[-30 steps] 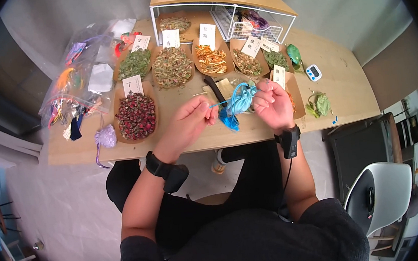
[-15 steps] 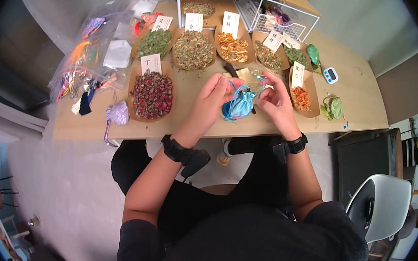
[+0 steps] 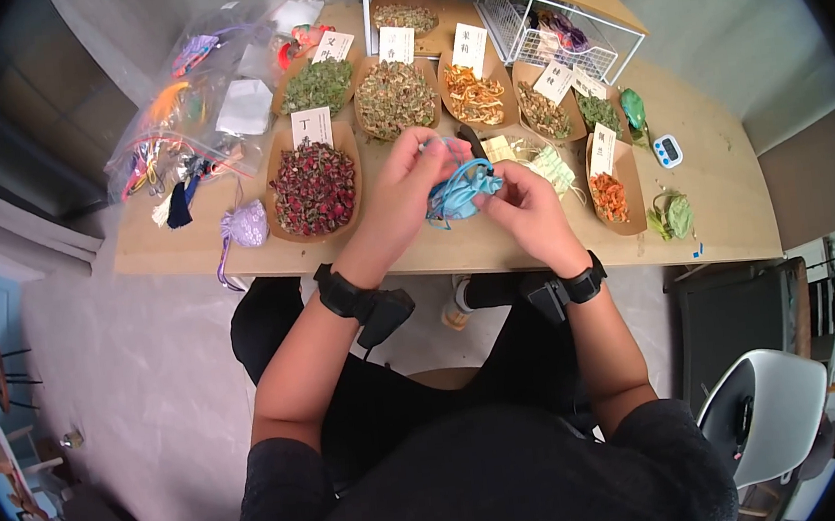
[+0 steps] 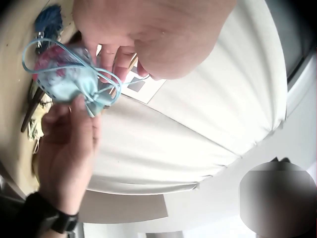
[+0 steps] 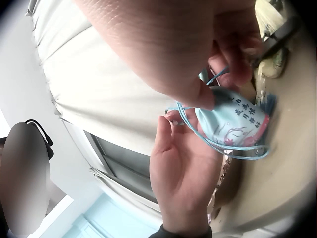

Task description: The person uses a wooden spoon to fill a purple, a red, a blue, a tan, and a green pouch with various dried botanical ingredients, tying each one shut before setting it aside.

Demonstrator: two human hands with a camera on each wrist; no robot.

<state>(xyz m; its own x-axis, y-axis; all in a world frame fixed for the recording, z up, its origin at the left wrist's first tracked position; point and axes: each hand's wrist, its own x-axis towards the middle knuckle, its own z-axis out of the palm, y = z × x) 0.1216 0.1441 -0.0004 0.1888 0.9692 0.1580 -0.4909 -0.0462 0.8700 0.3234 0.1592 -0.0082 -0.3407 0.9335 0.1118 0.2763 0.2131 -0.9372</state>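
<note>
A light-blue drawstring pouch [image 3: 464, 194] is held up over the front of the table between both hands. My right hand [image 3: 533, 211] pinches its gathered neck between thumb and fingers. The pouch [image 5: 233, 116] bears dark lettering and a pink floral pattern, and a blue tassel [image 5: 268, 103] shows at its far end. My left hand [image 3: 415, 182] is beside the neck, and in the right wrist view the left hand [image 5: 185, 166] pinches the thin blue cord with thumb and fingertips. Loops of cord [image 4: 30, 57] hang loosely around the pouch in the left wrist view.
Paper trays of dried rosebuds [image 3: 315, 190], mixed herbs [image 3: 396, 97] and orange pieces [image 3: 610, 200] stand around the hands. Behind the right hand lie a pale-yellow pouch [image 3: 551, 169] and a black-handled tool [image 3: 471, 141]. A lilac pouch [image 3: 245, 225] and a timer [image 3: 667, 151] lie farther out.
My left hand drew a cord out leftward, then the hands came closer together. My right hand moved from the cords to the pouch neck. The head view shifted, exposing the pale-yellow pouch.
</note>
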